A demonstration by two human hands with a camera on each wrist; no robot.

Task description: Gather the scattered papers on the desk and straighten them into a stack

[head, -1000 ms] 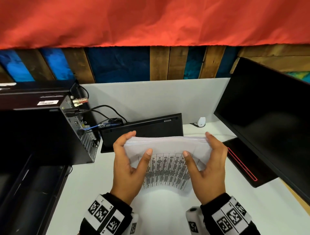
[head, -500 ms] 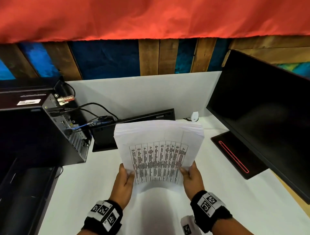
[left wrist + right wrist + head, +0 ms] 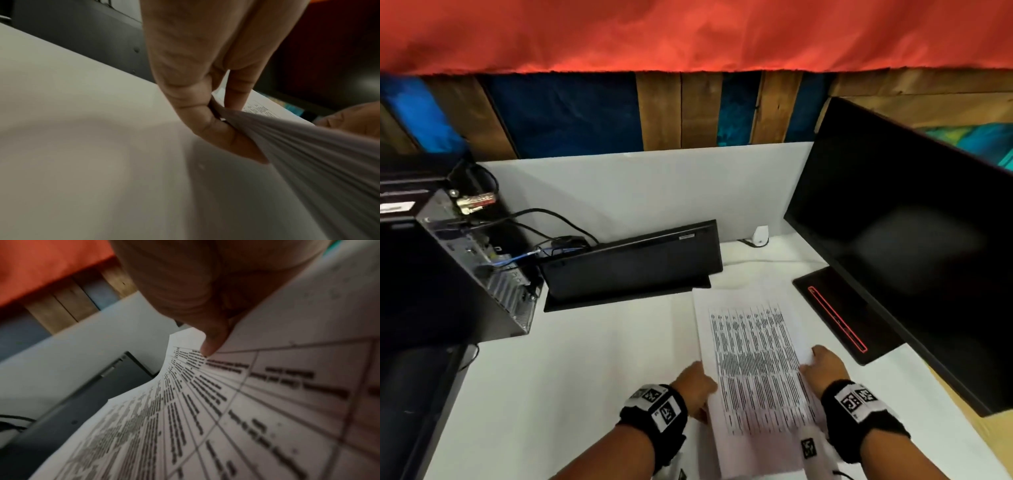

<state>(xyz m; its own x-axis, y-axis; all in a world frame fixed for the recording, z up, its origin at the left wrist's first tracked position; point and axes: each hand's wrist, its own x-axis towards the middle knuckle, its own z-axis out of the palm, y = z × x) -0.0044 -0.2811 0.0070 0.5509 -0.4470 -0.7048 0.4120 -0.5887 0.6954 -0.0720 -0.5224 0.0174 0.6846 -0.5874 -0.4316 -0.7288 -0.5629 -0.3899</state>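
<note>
The left hand [image 3: 697, 385] pinches the left edge of the white stack of printed paper sheets [image 3: 755, 370], thumb on top; the right hand [image 3: 822, 368] grips the opposite edge. The stack lies just left of the black monitor's flat base [image 3: 840, 317], near it. Uneven release could fan the sheets askew.

both forearms reaching forward side by side, black marker bands on the wrists. left grip [image 3: 697, 389] pinching the left edge of the paper stack [image 3: 756, 370], thumb on top. right grip [image 3: 822, 368] holding the right edge, thumb pressed on the top sheet.
</note>
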